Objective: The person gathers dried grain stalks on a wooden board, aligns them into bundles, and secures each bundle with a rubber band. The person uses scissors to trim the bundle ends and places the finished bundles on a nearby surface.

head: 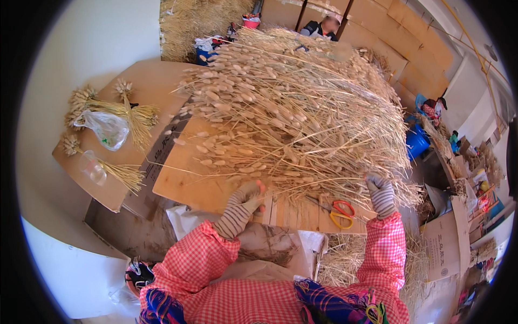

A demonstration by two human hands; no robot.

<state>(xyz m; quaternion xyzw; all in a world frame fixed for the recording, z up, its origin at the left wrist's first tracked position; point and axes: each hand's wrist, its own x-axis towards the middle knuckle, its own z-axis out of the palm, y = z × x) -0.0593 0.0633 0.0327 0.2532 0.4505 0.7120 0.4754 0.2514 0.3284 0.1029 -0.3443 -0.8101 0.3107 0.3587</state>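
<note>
A large heap of dried bunny-tail grass (291,113) covers most of the wooden table (182,162). My left hand (247,198), in a striped glove with bare fingertips, is at the near edge of the table, its fingers beside the lowest stems; whether it holds any cannot be told. My right hand (380,190), in the same kind of glove, is at the stem ends on the right, with curled fingers; its grip is hidden. Scissors (342,214) with one red and one yellow handle loop lie between my hands at the near edge, their blades partly under stems.
On a cardboard sheet (117,194) at the left lie tied grass bundles (125,172), a clear plastic bag (106,129) and a clear plastic cup (94,170). A blue bucket (417,141) stands right of the heap. Another person (319,29) is behind it. Loose straw (342,255) lies below.
</note>
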